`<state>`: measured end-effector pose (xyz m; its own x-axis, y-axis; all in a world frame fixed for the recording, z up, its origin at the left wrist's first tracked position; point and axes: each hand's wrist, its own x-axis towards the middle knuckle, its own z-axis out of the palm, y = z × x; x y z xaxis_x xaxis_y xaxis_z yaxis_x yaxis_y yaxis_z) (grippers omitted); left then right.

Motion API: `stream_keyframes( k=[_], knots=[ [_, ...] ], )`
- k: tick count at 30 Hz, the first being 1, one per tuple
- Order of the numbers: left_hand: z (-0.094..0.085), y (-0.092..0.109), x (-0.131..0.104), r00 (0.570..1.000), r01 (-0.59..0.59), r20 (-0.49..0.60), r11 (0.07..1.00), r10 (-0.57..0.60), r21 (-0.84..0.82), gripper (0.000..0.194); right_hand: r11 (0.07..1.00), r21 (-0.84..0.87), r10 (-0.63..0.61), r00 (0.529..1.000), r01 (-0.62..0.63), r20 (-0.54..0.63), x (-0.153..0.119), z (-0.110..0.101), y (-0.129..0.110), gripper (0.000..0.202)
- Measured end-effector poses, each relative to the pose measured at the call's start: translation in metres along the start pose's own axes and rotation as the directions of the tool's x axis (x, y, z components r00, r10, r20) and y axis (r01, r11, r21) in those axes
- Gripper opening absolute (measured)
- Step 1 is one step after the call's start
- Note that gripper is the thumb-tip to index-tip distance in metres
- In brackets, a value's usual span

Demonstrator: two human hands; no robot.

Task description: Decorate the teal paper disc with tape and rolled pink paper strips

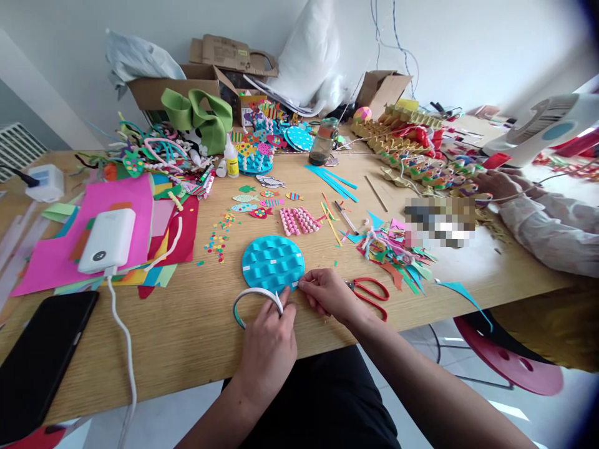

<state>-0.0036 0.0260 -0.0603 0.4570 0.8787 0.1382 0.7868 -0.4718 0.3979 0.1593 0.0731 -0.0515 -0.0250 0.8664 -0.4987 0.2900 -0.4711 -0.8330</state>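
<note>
The head view shows a blue disc (262, 273) lying near the middle of the counter's (196, 349) near edge, just in front of the person's hands. The right hand (329, 292) has thumb and forefinger pinched on a small white piece (295, 284) at the disc's lower right rim. The left hand (271, 337) seems to grasp a white tape roll (238, 308) loosely, its fingertips close to the same rim.

The disc looks partway through: its wavy strips are in place, and other white pieces sit on its left, centre and right. The piece under the right fingers seems not yet settled. Cut fish (270, 203) and pink beads (299, 221) lie loose beyond the disc, none fixed to it.

The left hand covers part of the roll, so its exact grip is uncertain. The blades of the red scissors (369, 280) are mostly behind the right hand. Towards the counter's right end, a blurred patch (442, 219) cannot be read, and another person, sleeve (543, 231) showing, is cut off.
</note>
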Motion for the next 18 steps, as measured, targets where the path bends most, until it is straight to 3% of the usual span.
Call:
stream_keyframes(
  k=[18],
  knots=[
    [-0.0065, 0.0048, 0.0101, 0.997, -0.016, 0.073, 0.999, 0.014, 0.036, 0.035, 0.998, -0.069, 0.011, 0.999, -0.013, -0.035, -0.0004, 0.0036, -0.0025, 0.011]
  ],
)
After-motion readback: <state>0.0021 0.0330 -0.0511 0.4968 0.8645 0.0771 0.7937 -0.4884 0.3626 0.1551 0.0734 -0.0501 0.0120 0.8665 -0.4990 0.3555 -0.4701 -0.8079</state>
